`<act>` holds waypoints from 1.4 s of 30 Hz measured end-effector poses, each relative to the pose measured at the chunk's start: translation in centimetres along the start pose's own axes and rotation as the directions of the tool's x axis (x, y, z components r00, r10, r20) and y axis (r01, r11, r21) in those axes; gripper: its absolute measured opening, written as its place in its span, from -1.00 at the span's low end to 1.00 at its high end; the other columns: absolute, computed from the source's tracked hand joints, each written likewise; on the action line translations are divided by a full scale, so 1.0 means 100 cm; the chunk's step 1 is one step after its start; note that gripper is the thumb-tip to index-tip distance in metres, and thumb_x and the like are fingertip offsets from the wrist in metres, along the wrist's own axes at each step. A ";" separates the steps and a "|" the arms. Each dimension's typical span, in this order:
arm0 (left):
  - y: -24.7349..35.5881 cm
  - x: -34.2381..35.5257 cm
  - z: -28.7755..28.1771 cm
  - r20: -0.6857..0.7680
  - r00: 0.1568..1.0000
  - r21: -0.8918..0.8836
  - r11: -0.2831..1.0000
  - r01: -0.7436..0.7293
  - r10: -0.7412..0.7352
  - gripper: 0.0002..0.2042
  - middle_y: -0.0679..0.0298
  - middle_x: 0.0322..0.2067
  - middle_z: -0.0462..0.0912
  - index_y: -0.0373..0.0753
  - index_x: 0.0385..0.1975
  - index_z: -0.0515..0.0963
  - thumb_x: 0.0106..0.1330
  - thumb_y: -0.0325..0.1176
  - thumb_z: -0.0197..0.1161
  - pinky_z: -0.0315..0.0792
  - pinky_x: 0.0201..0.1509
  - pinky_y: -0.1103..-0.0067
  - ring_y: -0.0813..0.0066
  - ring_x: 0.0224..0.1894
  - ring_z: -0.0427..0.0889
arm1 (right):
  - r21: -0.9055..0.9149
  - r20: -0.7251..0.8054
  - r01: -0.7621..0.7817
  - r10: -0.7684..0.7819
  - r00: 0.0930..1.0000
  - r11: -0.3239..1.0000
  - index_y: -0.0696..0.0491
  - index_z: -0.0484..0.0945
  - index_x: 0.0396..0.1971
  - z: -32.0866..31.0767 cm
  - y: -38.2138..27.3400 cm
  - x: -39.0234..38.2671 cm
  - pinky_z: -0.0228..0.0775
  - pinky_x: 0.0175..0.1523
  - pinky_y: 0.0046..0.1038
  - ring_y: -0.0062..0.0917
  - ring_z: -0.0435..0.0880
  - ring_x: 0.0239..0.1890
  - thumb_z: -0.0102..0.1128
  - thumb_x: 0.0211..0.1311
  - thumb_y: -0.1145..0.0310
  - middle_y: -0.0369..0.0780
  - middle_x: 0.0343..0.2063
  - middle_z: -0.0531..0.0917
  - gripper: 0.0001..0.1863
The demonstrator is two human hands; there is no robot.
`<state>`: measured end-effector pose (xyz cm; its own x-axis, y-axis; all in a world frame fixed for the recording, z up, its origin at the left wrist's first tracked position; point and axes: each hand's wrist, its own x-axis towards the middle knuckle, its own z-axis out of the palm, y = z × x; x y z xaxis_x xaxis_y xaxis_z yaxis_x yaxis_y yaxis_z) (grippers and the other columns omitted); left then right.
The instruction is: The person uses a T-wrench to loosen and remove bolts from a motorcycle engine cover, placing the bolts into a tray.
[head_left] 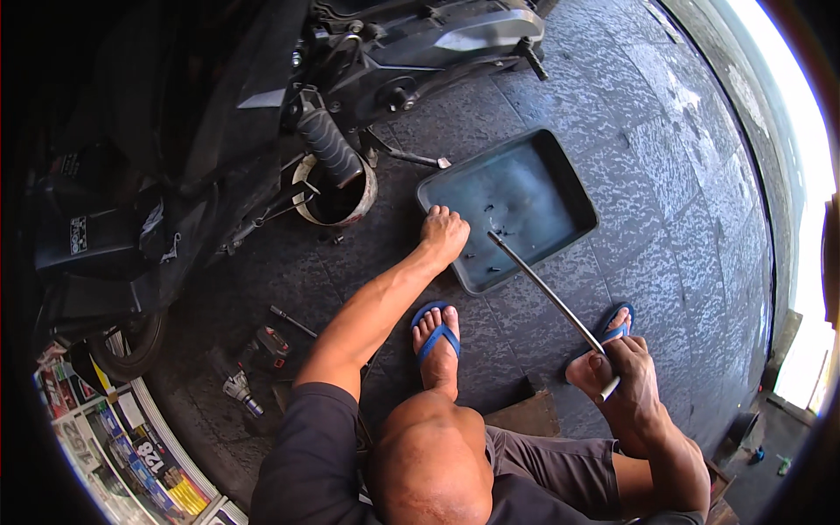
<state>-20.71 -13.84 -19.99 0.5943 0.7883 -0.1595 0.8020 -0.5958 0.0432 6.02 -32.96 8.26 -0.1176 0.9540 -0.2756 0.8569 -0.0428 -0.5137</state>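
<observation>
My right hand [628,372] is wrapped around the handle end of a long metal T-handle wrench [549,291]. Its thin shaft slants up and left, and the tip is over a dark rectangular tray [584,201]. At the tray's near left side is my left hand [444,233], fingers curled closed; what they hold, if anything, is hidden. Several small dark bolts [471,255] lie on the tray's wet-looking, bluish bottom, between the hand and the wrench tip.
A motorbike [437,48] with a ribbed footrest [331,144] stands at the upper left above a round tub [372,197]. A ratchet-like tool [293,321] and a silver-ended power tool [241,389] lie on the tiled floor. My feet in blue flip-flops [429,343] are near the tray.
</observation>
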 end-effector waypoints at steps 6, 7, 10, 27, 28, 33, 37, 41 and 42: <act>0.001 0.003 -0.016 -0.242 0.880 -0.504 0.828 0.246 -0.409 -0.83 0.12 -0.40 0.62 -0.22 -0.45 0.57 0.15 -0.25 0.21 0.44 -0.26 0.30 0.21 -0.36 0.60 | 0.089 -0.040 0.016 -0.012 0.999 0.996 0.13 0.49 -0.56 0.010 -0.005 0.002 0.31 -0.15 -0.21 -0.12 0.48 -0.45 0.14 0.25 0.36 -0.06 -0.60 0.50 -0.78; 0.003 0.006 -0.015 -0.212 0.783 -0.663 0.674 0.325 -0.585 -0.83 0.16 -0.47 0.62 -0.21 -0.44 0.56 0.19 -0.24 0.19 0.44 -0.42 0.36 0.27 -0.47 0.59 | 0.174 -0.058 -0.061 0.072 0.996 0.983 0.13 0.48 -0.56 0.015 -0.006 -0.001 0.32 -0.16 -0.21 -0.13 0.48 -0.46 0.12 0.28 0.35 -0.05 -0.61 0.49 -0.76; -0.013 -0.003 -0.032 0.501 0.646 -0.808 -0.578 0.112 -0.576 -0.82 0.25 -0.57 0.60 -0.18 -0.46 0.51 0.27 -0.22 0.16 0.31 -0.67 0.54 0.48 -0.68 0.46 | 0.150 -0.053 -0.043 0.052 0.997 0.988 0.16 0.48 -0.53 0.061 0.007 0.002 0.07 0.17 -0.02 -0.13 0.53 -0.46 0.08 0.35 0.31 -0.07 -0.62 0.51 -0.72; -0.056 -0.048 -0.102 0.452 0.650 -0.219 -0.782 -0.584 -0.611 -0.91 0.29 -0.53 0.62 -0.12 -0.42 0.49 0.32 -0.32 0.15 0.30 -0.56 0.70 0.62 -0.59 0.50 | 0.565 -0.026 -0.087 0.123 0.992 0.820 0.23 0.50 -0.37 0.132 -0.071 0.052 0.28 -0.30 -0.33 -0.29 0.48 -0.45 0.04 0.43 0.25 -0.07 -0.54 0.54 -0.68; -0.061 -0.048 -0.102 0.434 0.677 -0.227 -0.799 -0.556 -0.595 -0.92 0.31 -0.54 0.61 -0.11 -0.41 0.49 0.30 -0.31 0.16 0.25 -0.58 0.69 0.63 -0.59 0.48 | 0.623 0.007 -0.103 0.125 0.992 0.776 0.22 0.51 -0.33 0.135 -0.067 0.056 0.29 -0.30 -0.35 -0.35 0.48 -0.45 0.05 0.42 0.30 -0.09 -0.53 0.56 -0.74; -0.077 -0.045 -0.115 0.497 0.478 -0.552 -0.689 -0.469 -0.724 -0.92 0.34 -0.58 0.56 -0.11 -0.47 0.48 0.21 -0.30 0.19 0.18 -0.58 0.67 0.65 -0.63 0.40 | 0.064 -0.222 0.251 -0.231 0.947 0.966 0.22 0.52 -0.33 0.146 -0.059 0.077 0.31 -0.28 -0.31 -0.31 0.49 -0.44 0.07 0.40 0.34 -0.07 -0.53 0.56 -0.77; -0.093 -0.045 -0.108 0.461 0.596 -0.344 -0.752 -0.563 -0.657 -0.92 0.33 -0.58 0.58 -0.14 -0.44 0.50 0.22 -0.31 0.20 0.23 -0.59 0.66 0.64 -0.63 0.41 | 0.404 -0.071 -0.044 0.079 0.994 0.914 0.21 0.54 -0.32 0.145 -0.079 0.086 0.30 -0.34 -0.46 -0.57 0.45 -0.48 0.05 0.45 0.25 -0.20 -0.58 0.51 -0.70; -0.099 -0.040 -0.098 0.346 0.687 -0.253 -0.769 -0.587 -0.639 -0.86 0.30 -0.53 0.60 -0.19 -0.35 0.54 0.36 -0.27 0.18 0.40 -0.47 0.62 0.59 -0.59 0.47 | 0.533 -0.089 -0.008 0.065 0.994 0.846 0.13 0.53 -0.32 0.153 -0.081 0.099 0.23 -0.34 -0.51 -0.65 0.37 -0.47 0.03 0.47 0.08 -0.31 -0.58 0.48 -0.62; -0.099 -0.038 -0.095 0.264 0.717 -0.139 -0.761 -0.634 -0.645 -0.83 0.30 -0.51 0.61 -0.19 -0.30 0.56 0.40 -0.23 0.17 0.39 -0.46 0.61 0.57 -0.58 0.47 | 0.518 -0.097 0.015 0.041 0.994 0.855 0.16 0.53 -0.30 0.155 -0.084 0.103 0.23 -0.36 -0.54 -0.67 0.36 -0.48 0.04 0.47 0.15 -0.32 -0.58 0.47 -0.66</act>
<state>-30.35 -9.53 -10.45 -0.1074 0.9090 -0.4028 -0.9785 -0.0248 0.2050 -10.17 -27.42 -2.90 -0.0332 0.9757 -0.2165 0.4710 -0.1758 -0.8644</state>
